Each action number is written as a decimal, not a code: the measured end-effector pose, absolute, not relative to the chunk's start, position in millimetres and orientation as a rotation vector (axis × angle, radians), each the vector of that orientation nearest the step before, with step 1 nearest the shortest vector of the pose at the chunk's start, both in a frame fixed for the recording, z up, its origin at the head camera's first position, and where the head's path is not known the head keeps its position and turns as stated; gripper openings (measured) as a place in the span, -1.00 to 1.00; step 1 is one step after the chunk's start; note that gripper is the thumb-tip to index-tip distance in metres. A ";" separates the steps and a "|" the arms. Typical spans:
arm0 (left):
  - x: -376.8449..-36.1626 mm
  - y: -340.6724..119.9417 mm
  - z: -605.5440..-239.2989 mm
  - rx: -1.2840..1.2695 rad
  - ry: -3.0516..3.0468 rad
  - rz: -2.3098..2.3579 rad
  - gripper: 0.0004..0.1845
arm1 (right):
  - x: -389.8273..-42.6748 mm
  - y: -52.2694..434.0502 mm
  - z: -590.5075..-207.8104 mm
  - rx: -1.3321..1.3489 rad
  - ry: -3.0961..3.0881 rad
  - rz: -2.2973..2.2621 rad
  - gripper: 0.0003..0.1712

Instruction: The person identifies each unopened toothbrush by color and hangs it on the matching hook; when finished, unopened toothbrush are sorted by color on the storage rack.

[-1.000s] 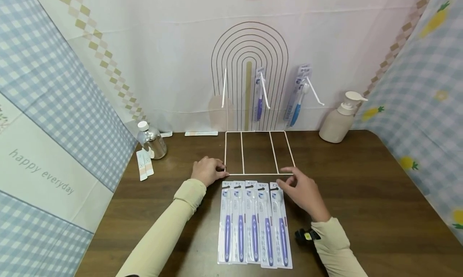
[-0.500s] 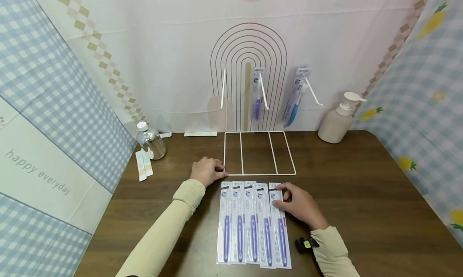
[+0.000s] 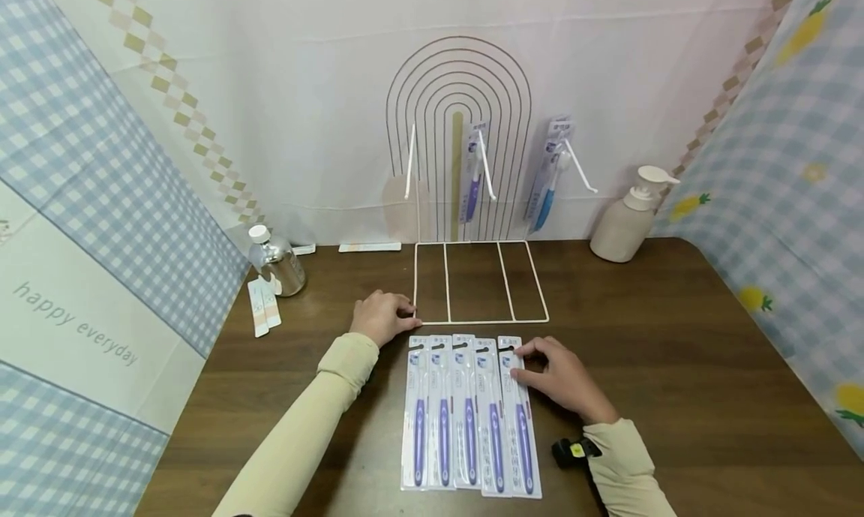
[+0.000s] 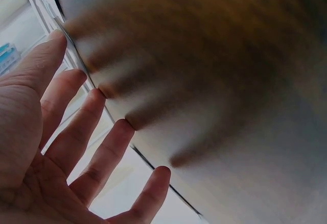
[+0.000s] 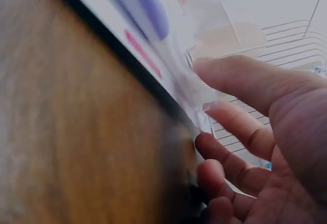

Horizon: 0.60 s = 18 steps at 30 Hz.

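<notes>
Seemingly to lift it, the right hand (image 3: 560, 382) pinches the rightmost packaged toothbrush (image 3: 518, 419); at ten o'clock, the spread left hand (image 3: 381, 316) steadies the wire rack (image 3: 481, 322).

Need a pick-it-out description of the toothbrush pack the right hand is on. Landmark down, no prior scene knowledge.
Start at the white wire rack standing at the back middle of the brown table. Just in front of its flat base lie five packaged purple toothbrushes side by side. The one meant is the rightmost pack: the only one with the right hand at its top end, fingertips at its edge.
</notes>
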<state>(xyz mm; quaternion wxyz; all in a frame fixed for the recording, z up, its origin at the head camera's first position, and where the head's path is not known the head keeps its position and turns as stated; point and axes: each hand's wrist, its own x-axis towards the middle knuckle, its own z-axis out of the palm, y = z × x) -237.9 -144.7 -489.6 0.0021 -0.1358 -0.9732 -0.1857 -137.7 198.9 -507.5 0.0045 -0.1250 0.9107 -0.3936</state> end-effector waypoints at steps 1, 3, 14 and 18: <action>-237.6 -145.3 -489.0 -0.424 -3.054 -0.581 -0.71 | -138.4 198.4 -506.4 -0.387 2.835 -1.257 -0.68; -237.3 -145.9 -488.2 -0.426 -3.054 -0.575 -0.71 | -139.9 197.4 -502.6 -0.381 2.784 -1.327 -0.66; -236.6 -144.2 -487.6 -0.443 -3.051 -0.557 -0.72 | -162.0 173.8 -415.9 -0.807 3.301 -1.414 -0.53; -236.3 -144.6 -487.8 -0.446 -3.040 -0.560 -0.72 | -168.5 159.4 -379.6 -0.970 3.417 -1.591 -0.47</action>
